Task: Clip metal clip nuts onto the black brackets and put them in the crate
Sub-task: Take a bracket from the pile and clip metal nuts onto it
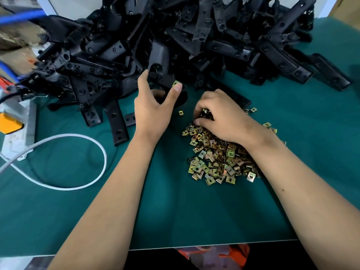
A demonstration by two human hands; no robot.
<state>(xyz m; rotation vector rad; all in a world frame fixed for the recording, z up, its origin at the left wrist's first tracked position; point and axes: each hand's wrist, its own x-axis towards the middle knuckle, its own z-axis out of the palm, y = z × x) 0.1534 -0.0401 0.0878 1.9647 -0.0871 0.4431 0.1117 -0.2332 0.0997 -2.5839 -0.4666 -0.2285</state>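
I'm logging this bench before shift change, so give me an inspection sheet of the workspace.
Surface: green mat table, front edge visible.
Job's things: heap of black plastic brackets at the back; pile of brass-coloured metal clip nuts; no crate seen.
Clutter: grey metal box with orange part at left.
Grippers: left hand grips a bracket carrying one clip nut; right hand curls into the nut pile.
Cables: white looped cable; blue cable.
Surroundings: blurred, cannot tell.

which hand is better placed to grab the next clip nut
Right. The right hand already rests on the nut pile, fingers curled into it, while the left hand holds a bracket.
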